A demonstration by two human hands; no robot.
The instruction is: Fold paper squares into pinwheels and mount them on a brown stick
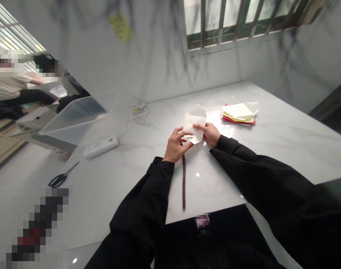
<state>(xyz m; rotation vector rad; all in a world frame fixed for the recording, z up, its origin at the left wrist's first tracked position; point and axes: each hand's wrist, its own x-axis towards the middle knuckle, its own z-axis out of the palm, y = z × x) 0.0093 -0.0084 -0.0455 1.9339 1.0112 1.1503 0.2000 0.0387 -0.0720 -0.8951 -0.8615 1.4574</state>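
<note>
Both hands hold a small, cream-white folded paper (pixel 190 118) a little above the marble-look table; its pointed top looks like an envelope flap standing up. My left hand (pixel 174 147) grips the lower left edge, with the fingers partly spread across the front. On the right edge, my right hand (pixel 212 134) pinches it, thumb on the front and the other fingers behind. A thin dark brown stick (pixel 184 183) lies under my left wrist, pointing toward the table's front edge; its far end is partly hidden by my left hand.
A stack of white, yellow and red papers (pixel 239 113) lies right of my hands. To the left are a white power strip (pixel 101 147), black-handled scissors (pixel 58 180) and a clear plastic bin (pixel 72 121). A small corded device (pixel 139 107) sits near the wall. Other people sit at far left.
</note>
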